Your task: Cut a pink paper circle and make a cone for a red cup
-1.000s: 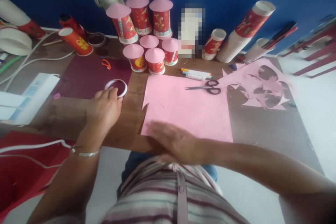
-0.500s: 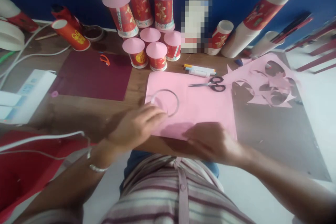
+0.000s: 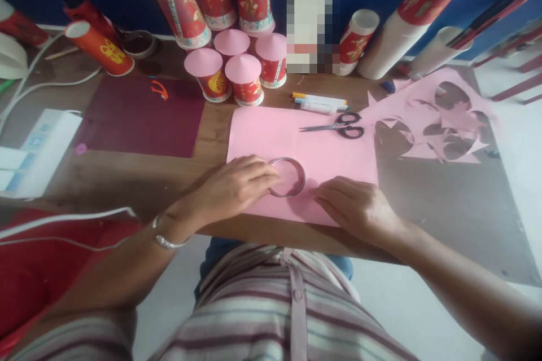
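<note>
A thin, round ring (image 3: pixel 292 159), pale and see-through at its rim, lies flat on the near part of a smooth pink paper sheet (image 3: pixel 296 135). The left hand (image 3: pixel 235 186) has its fingers gathered on the ring's left rim, pinning it to the paper; the thumb is hidden beneath the hand. The right hand (image 3: pixel 358 208) lies spread and palm-down on the sheet just right of the ring, apart from it.

Black-handled scissors (image 3: pixel 339 127) rest on the sheet's far edge, with markers (image 3: pixel 319 104) just beyond. Red paper cups (image 3: pixel 245 76) capped with pink cones cluster behind on the wooden tabletop (image 3: pixel 214 124). Jagged pink offcuts (image 3: pixel 440 124) with round holes lie to the right. The taller cups at the back are cut off by the frame.
</note>
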Tool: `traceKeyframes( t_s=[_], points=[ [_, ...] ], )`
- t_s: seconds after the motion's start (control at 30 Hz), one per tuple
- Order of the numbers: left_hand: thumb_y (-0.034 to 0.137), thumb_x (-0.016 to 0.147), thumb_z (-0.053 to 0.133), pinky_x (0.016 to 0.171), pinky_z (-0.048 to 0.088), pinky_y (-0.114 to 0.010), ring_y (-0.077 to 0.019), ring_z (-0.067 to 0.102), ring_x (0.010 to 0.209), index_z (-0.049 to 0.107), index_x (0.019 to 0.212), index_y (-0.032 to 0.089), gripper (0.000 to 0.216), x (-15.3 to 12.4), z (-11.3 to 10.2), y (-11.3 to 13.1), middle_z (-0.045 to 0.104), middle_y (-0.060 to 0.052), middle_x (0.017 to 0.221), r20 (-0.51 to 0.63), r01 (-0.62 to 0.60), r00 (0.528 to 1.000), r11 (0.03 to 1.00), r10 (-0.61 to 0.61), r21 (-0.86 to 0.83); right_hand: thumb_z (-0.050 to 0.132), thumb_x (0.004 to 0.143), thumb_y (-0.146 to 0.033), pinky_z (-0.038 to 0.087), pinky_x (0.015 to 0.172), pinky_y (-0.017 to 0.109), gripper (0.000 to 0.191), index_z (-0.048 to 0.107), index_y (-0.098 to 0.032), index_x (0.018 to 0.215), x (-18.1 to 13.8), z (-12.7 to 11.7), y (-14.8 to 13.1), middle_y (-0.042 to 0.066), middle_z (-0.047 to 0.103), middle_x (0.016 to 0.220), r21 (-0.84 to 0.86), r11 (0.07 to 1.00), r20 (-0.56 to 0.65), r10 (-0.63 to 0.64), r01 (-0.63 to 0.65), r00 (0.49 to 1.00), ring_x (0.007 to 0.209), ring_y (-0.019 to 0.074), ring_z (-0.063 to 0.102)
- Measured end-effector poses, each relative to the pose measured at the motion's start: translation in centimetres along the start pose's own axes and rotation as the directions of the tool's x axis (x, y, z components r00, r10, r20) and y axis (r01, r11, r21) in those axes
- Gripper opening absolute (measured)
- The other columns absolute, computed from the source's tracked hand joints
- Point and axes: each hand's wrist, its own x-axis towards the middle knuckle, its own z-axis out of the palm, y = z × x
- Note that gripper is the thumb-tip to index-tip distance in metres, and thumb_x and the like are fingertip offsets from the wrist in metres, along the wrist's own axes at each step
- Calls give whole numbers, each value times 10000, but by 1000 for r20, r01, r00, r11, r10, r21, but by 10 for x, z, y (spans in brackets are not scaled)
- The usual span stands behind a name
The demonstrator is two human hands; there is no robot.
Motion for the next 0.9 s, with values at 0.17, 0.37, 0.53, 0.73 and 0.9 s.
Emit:
traceKeyframes(
  t_s=[0.17, 0.37, 0.53, 0.73, 0.9],
  points=[
    [168, 1016, 619, 1104, 549, -461, -257, 660, 1246, 646, 1348, 184, 333, -13, -10, -14, 739, -120, 1284, -99, 242, 965, 970, -242, -10, 597, 1044, -160, 449, 567, 265, 153, 747, -162, 1010, 4, 6, 2, 40, 696, 829, -131, 988, 32, -77, 80, 997, 721, 144, 622],
    [142, 1043, 540, 1049, 572, -415, -230, 699, 1149, 704, 1232, 153, 250, -22, -5, -19, 765, -108, 1223, -127, 317, 940, 948, -318, -33, 618, 1034, -153, 494, 628, 266, 130, 741, -171, 994, 8, 12, 4, 42, 706, 848, -56, 998, 12, -38, 39, 999, 742, 143, 638],
    [155, 1046, 542, 915, 593, -331, -186, 730, 994, 735, 1079, 163, 196, -32, -1, -16, 784, -77, 1086, -166, 359, 920, 933, -354, -2, 604, 1046, -229, 502, 637, 265, 154, 754, -206, 1019, 9, 14, 7, 42, 706, 862, -24, 1000, 46, -3, 4, 999, 730, 142, 628],
    [104, 1016, 560, 966, 595, -328, -183, 744, 1046, 739, 1078, 184, 206, -46, 2, -6, 796, -57, 1089, -183, 337, 927, 941, -327, 23, 603, 1047, -230, 503, 626, 263, 159, 754, -216, 998, 9, 15, 9, 38, 709, 843, -16, 1000, 78, -10, 11, 997, 703, 140, 626],
    [74, 990, 576, 913, 604, -326, -183, 758, 980, 743, 1073, 184, 217, -53, 3, -2, 806, -46, 1070, -196, 309, 936, 950, -293, 54, 591, 1051, -205, 537, 646, 269, 184, 774, -218, 1052, 11, 13, 8, 44, 739, 848, -10, 1000, 103, -15, 16, 995, 740, 155, 675]
  ],
)
